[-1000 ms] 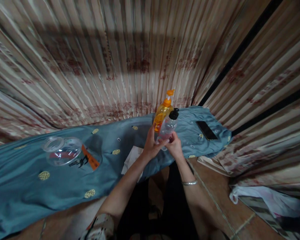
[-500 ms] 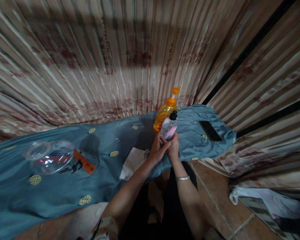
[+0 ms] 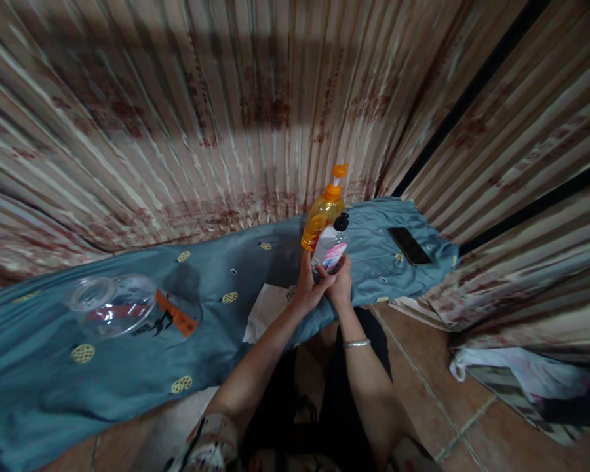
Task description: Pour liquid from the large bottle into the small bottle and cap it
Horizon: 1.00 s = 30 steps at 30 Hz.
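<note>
A clear bottle (image 3: 330, 248) with a black top and a pink-and-white label is held between my two hands. My left hand (image 3: 309, 285) closes round its lower left side, and my right hand (image 3: 341, 282) grips its lower right. The bottle leans slightly to the right. Right behind it stands an orange-yellow pump bottle (image 3: 319, 219) with an orange pump head, partly covered by the clear bottle. Just left of my left forearm, a white paper tissue (image 3: 266, 311) lies on the blue cloth (image 3: 216, 341).
To the left lies a large clear plastic jar (image 3: 128, 308) with an orange-and-black label. A dark phone (image 3: 410, 246) rests at the cloth's right end. Pleated curtains (image 3: 255, 98) hang behind and to the right. A white bag (image 3: 516, 370) is on the tiled floor.
The clear bottle has turned in my hands, so more of its label faces me. The whole view has shifted slightly; the other things stay in place.
</note>
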Motion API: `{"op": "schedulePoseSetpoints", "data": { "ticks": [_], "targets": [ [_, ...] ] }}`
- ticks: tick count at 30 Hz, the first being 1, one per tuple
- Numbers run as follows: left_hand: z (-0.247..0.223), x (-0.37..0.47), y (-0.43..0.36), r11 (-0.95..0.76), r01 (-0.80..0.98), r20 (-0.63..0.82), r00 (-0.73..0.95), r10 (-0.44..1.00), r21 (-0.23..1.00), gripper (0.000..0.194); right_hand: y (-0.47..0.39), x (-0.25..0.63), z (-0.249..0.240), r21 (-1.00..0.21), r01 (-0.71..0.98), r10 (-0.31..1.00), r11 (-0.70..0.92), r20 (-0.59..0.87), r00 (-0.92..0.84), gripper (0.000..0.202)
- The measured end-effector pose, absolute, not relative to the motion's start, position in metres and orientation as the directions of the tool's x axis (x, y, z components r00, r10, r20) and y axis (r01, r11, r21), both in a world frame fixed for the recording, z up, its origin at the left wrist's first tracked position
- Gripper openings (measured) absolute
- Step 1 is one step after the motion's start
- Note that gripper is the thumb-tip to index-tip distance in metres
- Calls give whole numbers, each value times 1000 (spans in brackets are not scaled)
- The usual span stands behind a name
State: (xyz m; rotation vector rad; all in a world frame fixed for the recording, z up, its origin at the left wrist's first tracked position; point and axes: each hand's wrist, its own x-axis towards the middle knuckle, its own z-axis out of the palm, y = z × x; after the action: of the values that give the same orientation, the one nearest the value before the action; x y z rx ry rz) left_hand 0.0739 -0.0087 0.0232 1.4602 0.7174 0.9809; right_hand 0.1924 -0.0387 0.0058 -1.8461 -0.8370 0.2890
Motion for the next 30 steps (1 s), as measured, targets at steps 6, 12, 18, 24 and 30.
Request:
{"op": "schedulePoseSetpoints", "data": {
  "ticks": [6, 12, 18, 24, 30],
  "targets": [
    [30, -18, -52, -276, 9, 252, 379, 890, 961, 75, -68, 198, 4, -835, 490, 717, -251, 179, 673, 85],
    [20, -133, -108, -168, 222, 152, 86, 985, 961, 65, -78, 190, 11, -800, 529, 761, -283, 148, 632, 50],
    [30, -203, -122, -161, 317, 237, -220, 946, 935, 60, -93, 180, 35, -863, 454, 786, -222, 117, 607, 59],
    [27, -222, -104, -142, 365, 284, -371, 884, 920, 96, -96, 113, 53, -947, 318, 927, -49, 75, 367, 79],
    [22, -206, -44, -109, 277, 200, -327, 924, 955, 132, -57, 35, 89, -967, 237, 990, 97, 119, 77, 60]
  ]
}}
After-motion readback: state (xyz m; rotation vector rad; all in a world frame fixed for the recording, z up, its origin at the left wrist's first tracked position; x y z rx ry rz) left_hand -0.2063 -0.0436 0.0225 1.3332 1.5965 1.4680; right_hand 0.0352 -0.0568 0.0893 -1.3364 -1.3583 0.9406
